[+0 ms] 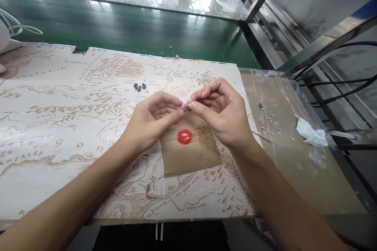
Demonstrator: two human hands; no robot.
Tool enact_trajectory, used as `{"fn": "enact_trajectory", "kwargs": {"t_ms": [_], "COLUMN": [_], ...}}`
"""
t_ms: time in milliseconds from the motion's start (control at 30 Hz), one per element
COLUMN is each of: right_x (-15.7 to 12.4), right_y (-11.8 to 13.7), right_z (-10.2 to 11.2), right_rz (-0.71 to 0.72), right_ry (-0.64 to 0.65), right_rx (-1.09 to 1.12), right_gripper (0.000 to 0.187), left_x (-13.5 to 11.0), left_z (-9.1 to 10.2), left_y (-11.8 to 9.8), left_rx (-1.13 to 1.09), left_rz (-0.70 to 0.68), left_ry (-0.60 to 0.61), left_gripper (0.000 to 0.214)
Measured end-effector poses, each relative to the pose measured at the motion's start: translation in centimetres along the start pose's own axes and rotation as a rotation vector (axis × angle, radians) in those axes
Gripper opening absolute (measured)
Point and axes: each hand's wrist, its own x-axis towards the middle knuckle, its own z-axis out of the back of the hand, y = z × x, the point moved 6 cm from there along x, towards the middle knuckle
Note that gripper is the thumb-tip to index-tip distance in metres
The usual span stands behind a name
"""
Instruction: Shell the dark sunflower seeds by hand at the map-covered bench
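My left hand (157,115) pinches a small grey-blue piece (184,109) between thumb and fingertips. Right beside it, my right hand (222,110) is closed in a pinch, the fingertips meeting those of the left; whatever they grip is too small to make out. Both hands hover over a brown paper square (176,164). On that square lies a round, glossy red disc or shallow dish (184,136). Many tiny brown bits (204,135) are scattered to its right, partly hidden by my right hand.
The table has a map-printed sheet (73,133). Several dark grey chips (139,87) lie left of my hands, with small pale bits (206,77) beyond the right one. A crumpled white tissue (310,131) rests at right. Behind runs a green conveyor belt (132,29); black cables (338,82) hang at right.
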Motion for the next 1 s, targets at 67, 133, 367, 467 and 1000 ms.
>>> {"fn": "enact_trajectory", "kwargs": {"t_ms": [67,133,367,467,1000], "right_x": [-0.1,-0.1,0.0,-0.1,-1.6], "right_y": [0.0,0.0,-0.1,0.9,2.9], "right_z": [0.0,0.0,0.0,0.3,-0.9], "right_rz": [-0.003,-0.012,-0.020,0.003,-0.021], "right_ry": [-0.002,-0.004,0.005,0.077,0.576], "right_rx": [0.001,-0.002,0.011,-0.093,-0.400], "right_gripper": [0.035,0.035,0.037,0.033,0.027], "left_x": [-0.1,-0.3,-0.6,-0.4,-0.4], "left_z": [0.0,-0.1,-0.2,0.4,1.0], "left_y": [-0.4,-0.9,-1.2,-1.0,-0.9], "left_rx": [0.037,0.085,0.190,0.249,0.263], "left_rz": [-0.056,-0.122,-0.192,-0.198,-0.157], "left_ry": [-0.016,-0.016,-0.012,-0.061,-0.135], "left_gripper": [0.028,0.024,0.020,0.020,0.020]}}
